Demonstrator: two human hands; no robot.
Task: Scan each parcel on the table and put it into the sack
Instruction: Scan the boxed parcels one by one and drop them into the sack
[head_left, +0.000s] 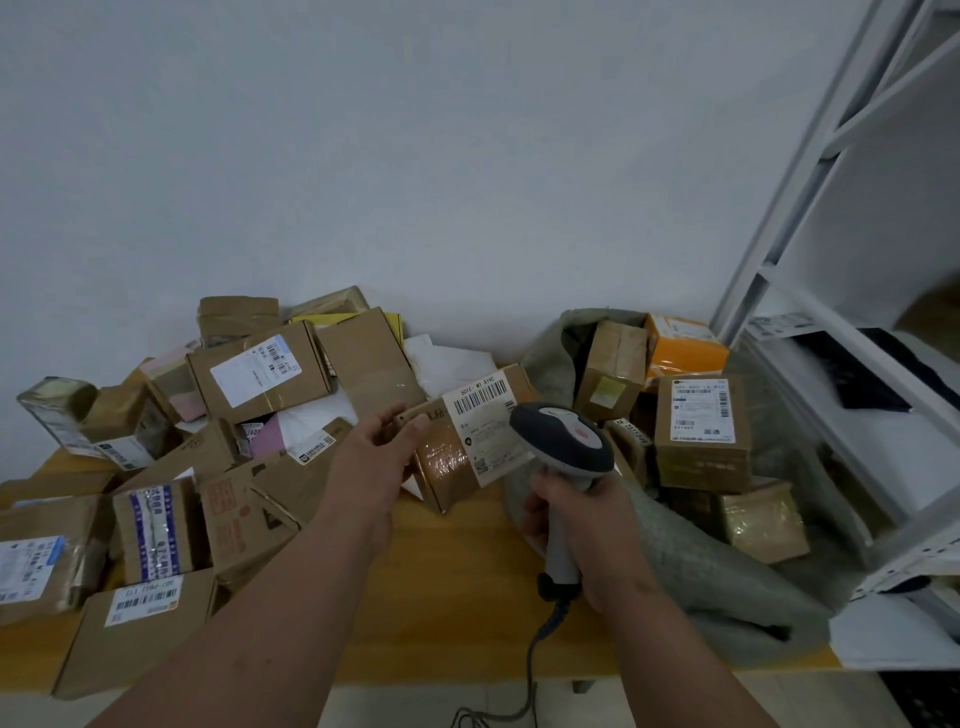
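My left hand (382, 449) grips a brown taped parcel (452, 467) by its left end, above the wooden table (457, 587). The parcel's white barcode label faces up. My right hand (576, 525) grips the handle of a grey corded scanner (563, 441), whose head sits just right of the label. A grey-green sack (691, 577) lies open at the right and holds several boxes, among them an orange one (685, 351). A heap of cardboard parcels (208, 431) covers the table's left half.
A white metal shelving rack (857, 291) stands at the right, close to the sack, with dark items and papers on it. The scanner's cable (530, 670) hangs over the table's front edge. A pale wall runs behind the table.
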